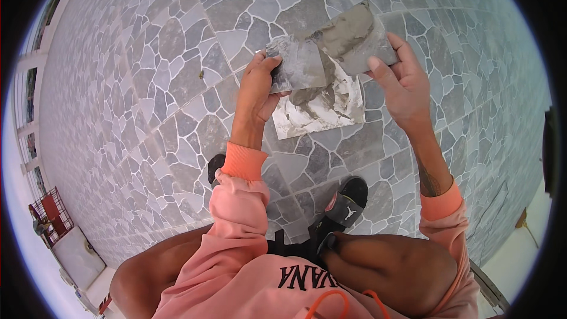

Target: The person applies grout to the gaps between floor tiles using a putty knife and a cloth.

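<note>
My left hand (266, 77) grips a flat, square grey plate (298, 68) smeared with pale residue, thumb on top. My right hand (400, 80) is closed round a second grey plate (381, 47), tilted, with a thick lump of wet grey mortar (345, 32) along its upper part. The two plates meet or overlap near their inner edges; I cannot tell whether they touch. Beneath them, a white board (319, 118) smeared with more grey mortar lies on the stone-patterned tiled floor (218, 18), partly hidden by the left plate.
My dark slide sandals (348, 204) are below the board, between my bent legs. At the far left stand a wire rack (53, 207) and a pale box-like object (77, 254). A dark object (548, 150) sits at the right rim.
</note>
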The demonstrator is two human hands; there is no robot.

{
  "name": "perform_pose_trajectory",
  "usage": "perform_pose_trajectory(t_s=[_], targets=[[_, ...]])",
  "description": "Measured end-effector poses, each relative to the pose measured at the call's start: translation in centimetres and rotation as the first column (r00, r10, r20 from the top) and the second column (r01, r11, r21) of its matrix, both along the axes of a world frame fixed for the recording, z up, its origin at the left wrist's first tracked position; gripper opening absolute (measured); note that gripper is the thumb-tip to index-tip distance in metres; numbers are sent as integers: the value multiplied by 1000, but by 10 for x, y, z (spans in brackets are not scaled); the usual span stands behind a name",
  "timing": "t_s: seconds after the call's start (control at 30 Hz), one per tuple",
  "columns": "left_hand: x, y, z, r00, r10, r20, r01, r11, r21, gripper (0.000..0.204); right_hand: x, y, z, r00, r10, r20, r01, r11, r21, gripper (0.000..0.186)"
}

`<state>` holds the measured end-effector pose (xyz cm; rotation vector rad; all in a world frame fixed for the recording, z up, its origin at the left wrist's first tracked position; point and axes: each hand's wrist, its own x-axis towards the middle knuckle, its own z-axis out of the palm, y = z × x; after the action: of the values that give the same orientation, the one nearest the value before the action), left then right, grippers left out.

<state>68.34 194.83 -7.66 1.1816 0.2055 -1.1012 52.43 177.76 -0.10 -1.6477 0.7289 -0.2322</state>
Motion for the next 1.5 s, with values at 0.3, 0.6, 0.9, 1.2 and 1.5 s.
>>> perform_pose_trajectory(t_s=[0.3, 0.6, 0.9, 1.2, 1.5], targets=[[-17, -20, 28, 985, 112, -131, -143, 956, -255, 30, 9, 11, -2, 891, 431, 145, -161, 597, -785, 51], [-32, -26, 55, 955, 292, 57, -246, 882, -402, 46, 7, 1, 7, 807, 582, 101, -159, 378, -912, 50], [-46, -33, 69, 893, 430, 133, -314, 807, -500, 46, 8, -9, 23, 805, 591, 60, -122, 263, -957, 49], [-52, -36, 62, 862, 474, 178, -319, 781, -537, 48, 8, -13, 25, 842, 538, 30, -94, 201, -975, 46], [-54, -40, 59, 846, 485, 220, -313, 788, -531, 44, 6, -22, 15, 869, 494, 33, -67, 182, -981, 50]])
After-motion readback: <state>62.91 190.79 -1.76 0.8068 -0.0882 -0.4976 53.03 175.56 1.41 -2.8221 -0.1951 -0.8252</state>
